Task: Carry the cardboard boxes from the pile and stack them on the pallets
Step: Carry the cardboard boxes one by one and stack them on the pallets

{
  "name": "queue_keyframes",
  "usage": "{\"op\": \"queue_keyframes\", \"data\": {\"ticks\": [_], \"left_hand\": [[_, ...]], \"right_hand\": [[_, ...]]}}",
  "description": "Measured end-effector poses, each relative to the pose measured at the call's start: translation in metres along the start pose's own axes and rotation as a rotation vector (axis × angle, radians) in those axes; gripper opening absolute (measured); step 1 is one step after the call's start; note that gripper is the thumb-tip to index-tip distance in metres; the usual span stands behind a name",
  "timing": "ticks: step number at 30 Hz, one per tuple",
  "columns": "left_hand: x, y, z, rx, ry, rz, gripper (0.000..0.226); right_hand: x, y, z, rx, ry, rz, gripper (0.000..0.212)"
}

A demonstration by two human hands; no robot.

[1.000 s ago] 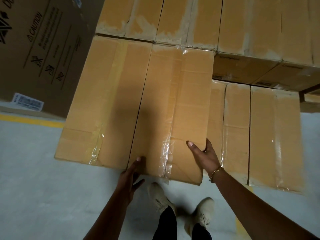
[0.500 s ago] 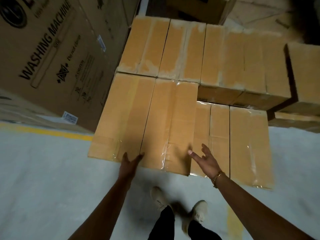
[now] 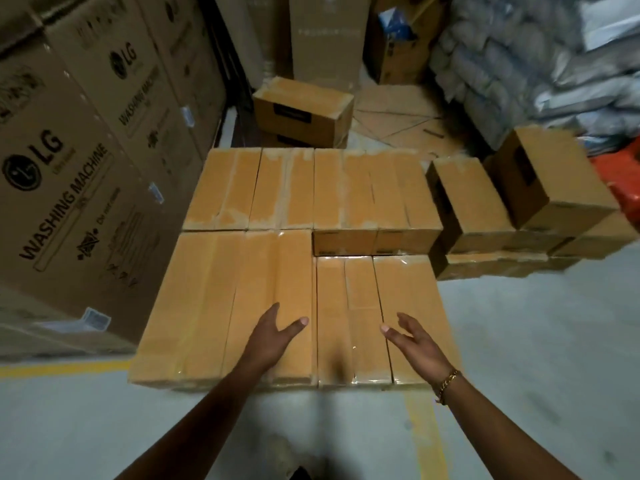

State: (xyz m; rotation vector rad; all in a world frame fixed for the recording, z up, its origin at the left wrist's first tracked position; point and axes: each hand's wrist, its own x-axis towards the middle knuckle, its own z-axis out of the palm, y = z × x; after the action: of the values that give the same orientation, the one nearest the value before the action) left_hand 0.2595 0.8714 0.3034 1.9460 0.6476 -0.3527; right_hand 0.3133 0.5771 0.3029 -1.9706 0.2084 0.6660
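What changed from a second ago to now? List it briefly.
Both hands let go: the left hand and right hand pulled back off the near upper box and now hover open, holding nothing. The view drew back too. The stacked boxes stayed where they were.

Big carton (image 3: pixel 69 188) at left: "LG" logo, "WASHING MACHINE" printed along its side. Carton behind it (image 3: pixel 138 74): "LG" logo, "WASHING MACHINE" again. Small warning print and white sticker labels (image 3: pixel 96 318) on both: too blurred to read.
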Motion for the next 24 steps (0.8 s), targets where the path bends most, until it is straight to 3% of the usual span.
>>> {"op": "queue_keyframes", "data": {"ticks": [6,14,24], "left_hand": [[-0.045,0.083,0.112,0.068,-0.070,0.162,0.086],[-0.098,0.172,0.267,0.148,-0.281,0.326,0.082],[-0.083,0.268,0.391,0.189,-0.365,0.419,0.080]], "right_hand": [[-0.074,0.058,-0.120,0.033,0.100,-0.032,0.071],[-0.154,0.122,-0.262,0.114,0.285,-0.033,0.062],[-0.153,0.162,-0.394,0.160,0.386,-0.064,0.060]]}}
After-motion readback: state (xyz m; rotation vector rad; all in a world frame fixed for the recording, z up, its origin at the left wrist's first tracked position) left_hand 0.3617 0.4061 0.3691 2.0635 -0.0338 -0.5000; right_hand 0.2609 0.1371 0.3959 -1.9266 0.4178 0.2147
